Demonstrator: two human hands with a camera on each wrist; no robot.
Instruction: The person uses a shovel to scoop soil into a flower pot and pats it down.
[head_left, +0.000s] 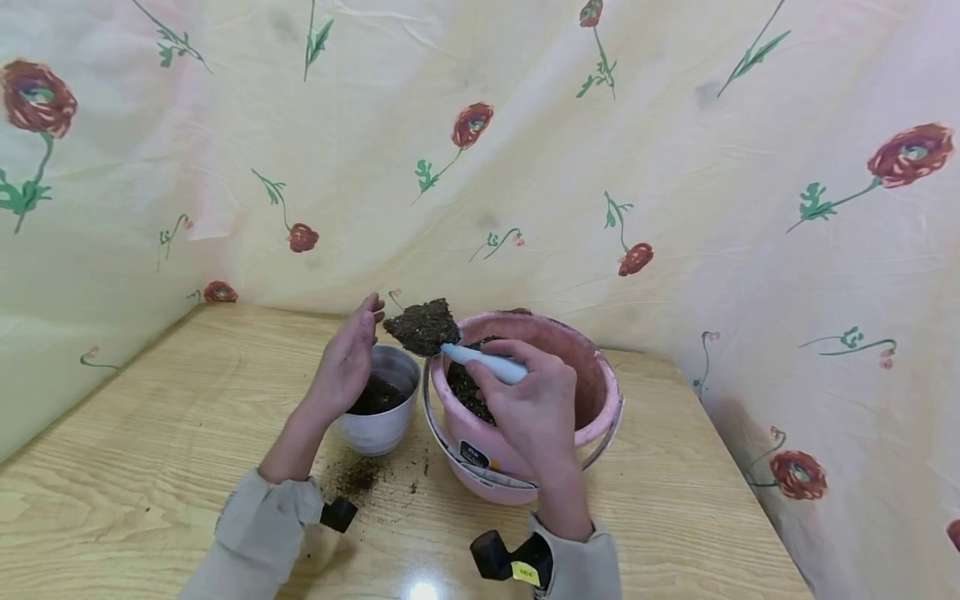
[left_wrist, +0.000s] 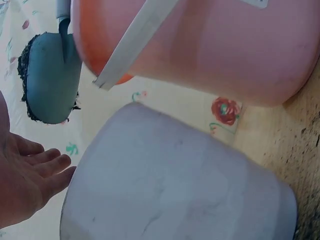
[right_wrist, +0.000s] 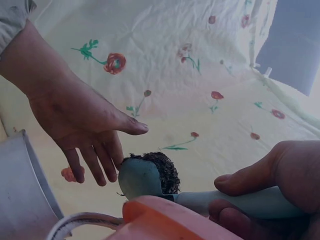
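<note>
My trowel handle (head_left: 495, 366) looks smooth plastic, the soil (head_left: 422, 328) rough and fibrous, the bucket (head_left: 588, 375) plastic, the surface (head_left: 675, 483) glossy wood.

Label (head_left: 474, 454) on bucket (head_left: 520, 455), yellow tag (head_left: 525, 573) at wrist: lettering seemingly illegible.

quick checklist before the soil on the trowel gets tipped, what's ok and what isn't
1. Trowel held: ok, gripped in the right hand.
2. Trowel loaded: ok, soil sits on its blade.
3. Pot upright: ok, it stands on the table.
4. Room in pot: ok, the soil inside lies below the rim.
5. Left hand free: ok, holding nothing.
6. Table clean: not ok, spilled soil beside the pot.
</note>
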